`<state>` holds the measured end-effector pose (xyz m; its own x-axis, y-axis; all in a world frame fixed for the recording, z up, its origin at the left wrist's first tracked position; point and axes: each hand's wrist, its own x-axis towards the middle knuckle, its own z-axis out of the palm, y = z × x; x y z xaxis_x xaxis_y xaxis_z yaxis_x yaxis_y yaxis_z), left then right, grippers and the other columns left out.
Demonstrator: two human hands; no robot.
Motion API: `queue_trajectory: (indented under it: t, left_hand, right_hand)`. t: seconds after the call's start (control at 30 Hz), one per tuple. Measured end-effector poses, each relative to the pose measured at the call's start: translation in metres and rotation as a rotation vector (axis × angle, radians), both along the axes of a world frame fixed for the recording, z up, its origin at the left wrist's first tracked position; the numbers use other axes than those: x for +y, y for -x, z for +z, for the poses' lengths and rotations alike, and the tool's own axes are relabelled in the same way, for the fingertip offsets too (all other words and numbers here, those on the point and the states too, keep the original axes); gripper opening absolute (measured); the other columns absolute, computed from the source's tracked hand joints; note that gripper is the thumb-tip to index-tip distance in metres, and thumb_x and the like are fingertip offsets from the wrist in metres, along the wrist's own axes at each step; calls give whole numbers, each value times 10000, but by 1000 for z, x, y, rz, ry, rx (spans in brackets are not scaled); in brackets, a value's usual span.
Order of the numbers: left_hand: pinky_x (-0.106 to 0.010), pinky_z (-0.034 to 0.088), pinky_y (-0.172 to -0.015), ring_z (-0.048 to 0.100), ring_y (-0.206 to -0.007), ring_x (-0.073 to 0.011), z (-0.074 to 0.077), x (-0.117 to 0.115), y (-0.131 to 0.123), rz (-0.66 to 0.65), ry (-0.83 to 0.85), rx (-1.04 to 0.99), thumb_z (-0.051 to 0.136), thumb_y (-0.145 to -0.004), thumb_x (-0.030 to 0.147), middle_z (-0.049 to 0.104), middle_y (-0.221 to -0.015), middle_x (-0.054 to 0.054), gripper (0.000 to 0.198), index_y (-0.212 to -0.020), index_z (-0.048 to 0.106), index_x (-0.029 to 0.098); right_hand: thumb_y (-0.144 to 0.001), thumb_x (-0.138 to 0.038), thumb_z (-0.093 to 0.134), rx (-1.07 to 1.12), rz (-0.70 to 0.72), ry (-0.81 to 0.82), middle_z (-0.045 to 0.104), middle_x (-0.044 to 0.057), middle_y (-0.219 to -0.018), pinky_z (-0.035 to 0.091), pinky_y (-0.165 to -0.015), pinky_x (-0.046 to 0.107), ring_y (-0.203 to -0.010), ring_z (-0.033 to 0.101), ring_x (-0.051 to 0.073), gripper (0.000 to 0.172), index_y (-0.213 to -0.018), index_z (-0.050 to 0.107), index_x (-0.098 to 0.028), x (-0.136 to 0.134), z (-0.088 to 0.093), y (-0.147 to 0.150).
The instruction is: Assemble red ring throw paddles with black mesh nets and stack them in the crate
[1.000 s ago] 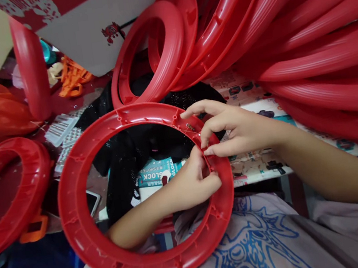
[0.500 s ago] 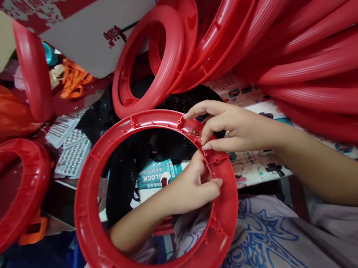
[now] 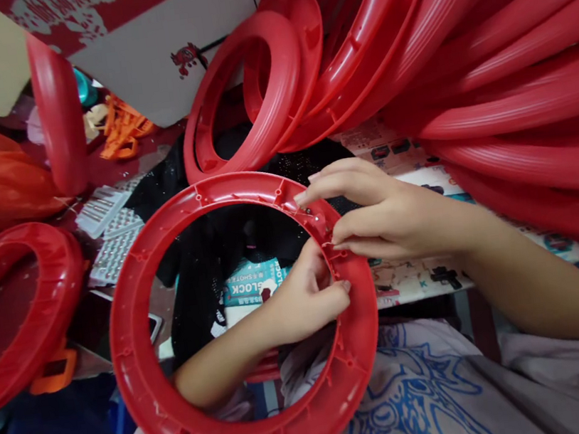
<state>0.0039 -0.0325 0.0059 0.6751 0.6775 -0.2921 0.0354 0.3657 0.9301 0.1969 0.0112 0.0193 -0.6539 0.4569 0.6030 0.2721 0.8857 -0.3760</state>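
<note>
A large red plastic ring (image 3: 146,402), hollow side up with small posts and ribs inside its channel, leans over my lap. My left hand (image 3: 315,299) reaches up through the middle and grips the ring's right side, thumb over the inner rim and fingers hidden beneath. At the upper right of the channel is my right hand (image 3: 370,216). Its thumb and fingertips are bent close together at a small metal-looking part (image 3: 318,221) in the channel. Whether something tiny is pinched in those fingertips I cannot make out.
More red rings (image 3: 245,94) stand behind the held one, and a big pile (image 3: 517,70) fills the right. At left lie another ring (image 3: 57,293), trays of small metal parts (image 3: 115,245), orange plastic pieces (image 3: 123,129) and a phone (image 3: 92,324). Black cloth (image 3: 190,274) lies beneath.
The held ring has turned slightly counterclockwise and shifted a little left. My right hand's index finger has lifted and bent, and its fingertips have moved slightly down. My left hand keeps its grip.
</note>
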Motion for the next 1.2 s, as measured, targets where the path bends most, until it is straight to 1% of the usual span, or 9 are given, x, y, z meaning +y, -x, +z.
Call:
queue_trajectory:
  t: [0.2,0.3,0.37,0.57,0.63,0.77,0.9,1.07,1.2]
  left_hand:
    - [-263,478,-729,516,-804,-127,-1,3,-2,36,-91,86,535,-652,123,485,-906,24,443,-1061,390,211]
    - [-269,484,-717,521,-829,-142,-3,2,0,-31,-186,163,529,-659,122,487,-928,13,466,-1102,405,195]
    - [-294,499,-737,538,-877,-168,-4,2,2,-69,-209,218,528,-675,134,511,-963,-7,470,-1129,416,179]
    - [-400,484,-918,552,-1058,-240,-6,2,4,-90,-309,337,549,-698,148,530,-1165,-73,532,-1207,392,169]
    - [-382,490,-895,555,-1031,-230,-5,2,3,-69,-271,296,541,-699,158,538,-1125,-62,485,-1163,403,175]
    - [-304,498,-795,556,-887,-163,1,2,2,-8,-138,193,535,-674,148,528,-980,-8,489,-1139,391,193]
    - [-243,470,-674,505,-751,-109,3,0,2,-27,-79,143,545,-676,141,470,-879,30,438,-1084,402,210]
    - [-247,479,-702,531,-794,-119,3,1,2,-10,-117,119,554,-679,136,512,-935,17,477,-1121,393,213]
    - [-250,471,-686,524,-792,-128,4,3,3,-15,-176,171,544,-679,139,518,-922,15,478,-1128,394,204]
  right_hand:
    - [-919,-119,499,-18,-18,-128,599,41,-1234,470,-960,391,-1192,448,205,200,-784,615,-211,-6,-7,7]
    - [-922,-145,520,41,-66,-176,630,25,-1163,465,-913,380,-1124,472,195,178,-805,627,-226,-8,-10,10]
    - [-902,-151,543,41,-90,-103,622,29,-1171,448,-925,403,-1099,484,203,167,-798,646,-229,-8,-9,11]
    - [-820,-191,639,34,-110,337,532,81,-1289,414,-1007,453,-1198,474,250,65,-788,695,-197,-7,-5,11]
    - [-844,-182,609,35,-104,282,525,69,-1307,397,-1026,462,-1217,464,248,96,-814,695,-211,-6,-7,11]
    - [-892,-238,588,31,-186,-9,534,9,-1302,381,-1019,471,-1194,455,243,125,-819,687,-264,-3,-13,10]
    - [-922,-335,583,19,-197,-211,554,-30,-1295,409,-989,430,-1185,445,215,126,-832,655,-287,-2,-15,5]
    - [-934,-261,552,-76,-188,-244,607,-50,-1270,430,-958,405,-1186,469,189,144,-804,607,-290,-5,-7,1]
    - [-906,-229,556,-79,-155,-118,633,-19,-1243,433,-965,420,-1168,490,221,148,-776,602,-283,-6,-5,5]
